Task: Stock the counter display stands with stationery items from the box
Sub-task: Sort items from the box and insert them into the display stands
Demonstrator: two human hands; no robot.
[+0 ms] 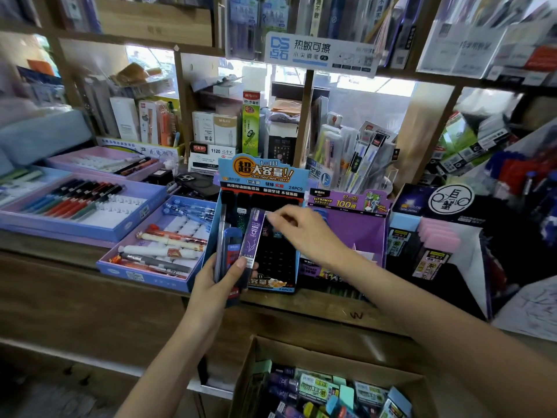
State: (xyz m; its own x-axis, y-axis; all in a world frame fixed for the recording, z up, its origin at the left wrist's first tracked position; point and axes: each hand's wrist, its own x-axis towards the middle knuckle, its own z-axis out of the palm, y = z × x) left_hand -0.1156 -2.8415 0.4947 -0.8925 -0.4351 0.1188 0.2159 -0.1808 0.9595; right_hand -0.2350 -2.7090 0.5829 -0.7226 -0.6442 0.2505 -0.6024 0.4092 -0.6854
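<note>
- The left arm rose from the lower edge of the view, and the left hand [220, 282] was held upright in front of the counter [75, 285].
- Its fingers were wrapped round a small sheaf of slim cases. The thumb lay across the lower end of the purple case [253, 236], and a blue case [232, 251] sat just behind it in the same grip.
- The right arm crossed in from the lower right, its wrist bent and the right hand [304, 233] palm down above the sheaf.
- Its thumb and forefinger were curled together, and the fingertips [272, 217] pinched the top end of the purple case. The other fingers were loosely bent behind them.
- The purple case stood tilted, gripped at both ends, right in front of the blue display stand [262, 176], over its dark slots.
- A purple display stand [361, 233] stood just beside the blue one, on its right.
- A pen tray [144, 279] lay on the counter to the left.
- The cardboard box [271, 348] sat open below the counter, with more packets inside.
</note>
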